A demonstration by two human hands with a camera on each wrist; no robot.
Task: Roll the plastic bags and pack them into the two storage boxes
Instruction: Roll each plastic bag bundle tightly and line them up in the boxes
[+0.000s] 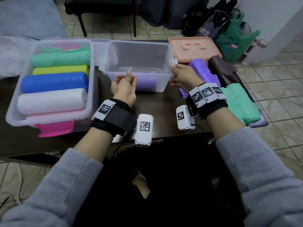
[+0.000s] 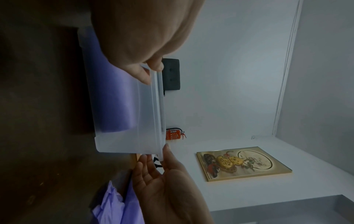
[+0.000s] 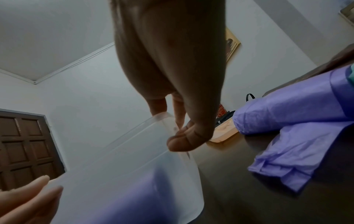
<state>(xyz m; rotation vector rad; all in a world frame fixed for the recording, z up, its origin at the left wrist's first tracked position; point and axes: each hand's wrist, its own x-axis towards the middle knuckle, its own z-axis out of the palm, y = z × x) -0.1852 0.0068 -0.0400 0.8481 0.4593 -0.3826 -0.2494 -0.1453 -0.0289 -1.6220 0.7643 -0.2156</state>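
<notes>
The small clear storage box (image 1: 139,43) stands mid-table with one purple roll (image 1: 146,83) lying along its front wall. My left hand (image 1: 129,77) pinches the box's front rim (image 2: 156,84) between thumb and fingers. My right hand (image 1: 173,69) grips the box's right front corner (image 3: 162,118), thumb on the rim. The large clear box (image 1: 65,40) at the left holds green (image 1: 60,58), yellow (image 1: 60,69), blue (image 1: 54,82), white (image 1: 50,100) and pink (image 1: 54,113) rolls. A loose purple bag (image 1: 203,69) lies just right of my right hand.
A peach lid (image 1: 195,48) lies behind the purple bag. A brown bag (image 1: 221,68) and a folded green bag (image 1: 237,102) lie at the table's right edge. A pink latch (image 1: 55,128) sticks out under the large box. Bags stand on the tiled floor (image 1: 236,35).
</notes>
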